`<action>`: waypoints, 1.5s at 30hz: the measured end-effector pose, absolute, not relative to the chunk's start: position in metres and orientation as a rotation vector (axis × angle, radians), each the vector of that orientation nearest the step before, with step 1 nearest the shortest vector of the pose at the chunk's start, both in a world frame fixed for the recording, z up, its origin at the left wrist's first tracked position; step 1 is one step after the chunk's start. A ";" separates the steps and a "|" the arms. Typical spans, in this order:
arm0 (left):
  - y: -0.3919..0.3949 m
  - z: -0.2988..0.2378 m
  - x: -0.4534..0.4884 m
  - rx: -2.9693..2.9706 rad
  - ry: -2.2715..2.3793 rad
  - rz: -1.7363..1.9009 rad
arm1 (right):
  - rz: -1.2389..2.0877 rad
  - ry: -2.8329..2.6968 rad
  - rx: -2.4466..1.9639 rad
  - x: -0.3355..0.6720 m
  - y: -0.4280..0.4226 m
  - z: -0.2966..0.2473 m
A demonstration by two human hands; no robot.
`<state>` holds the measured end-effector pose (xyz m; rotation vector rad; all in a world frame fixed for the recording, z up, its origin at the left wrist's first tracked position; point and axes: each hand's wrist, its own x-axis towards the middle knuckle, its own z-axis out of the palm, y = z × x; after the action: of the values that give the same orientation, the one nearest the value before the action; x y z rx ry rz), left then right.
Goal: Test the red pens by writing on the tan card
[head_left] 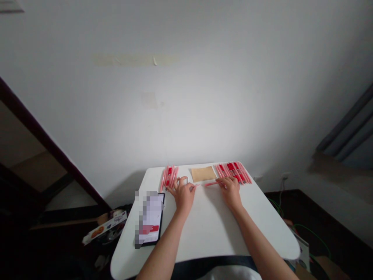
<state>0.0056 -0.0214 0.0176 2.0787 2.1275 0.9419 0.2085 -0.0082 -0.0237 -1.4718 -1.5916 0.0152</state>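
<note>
My right hand (232, 193) is closed on a slim pink pen (211, 183), which points left across the table. My left hand (184, 196) pinches a small, thin pinkish piece (197, 185) between thumb and forefinger; its kind is too small to make out. A narrow gap separates this piece from the pen's tip. Beyond my left hand lies a group of pink pens (167, 177) with red parts. A larger row of pink and red pens (237, 173) lies just past my right hand, which partly hides its near end.
A tan rectangular sheet (203, 174) lies at the far middle of the white table (210, 229). On the left is a phone (153, 219) with a blurred screen. The wall (186, 124) stands behind the table's far edge. Boxes and green cables are on the floor.
</note>
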 end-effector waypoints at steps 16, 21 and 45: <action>-0.018 0.010 0.008 2.090 2.147 0.971 | -0.019 -1.615 -1.438 0.208 -0.008 -0.024; -0.019 0.011 0.008 2.084 2.154 0.966 | -0.014 -1.620 -1.434 0.208 -0.008 -0.022; -0.019 0.007 0.013 2.216 1.939 0.966 | -0.010 -1.726 -1.282 0.207 -0.005 -0.024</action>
<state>0.0127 -0.0188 0.0067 2.2155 1.9393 0.9656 0.2066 -0.0054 -0.0241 -1.2817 -1.7265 -0.0103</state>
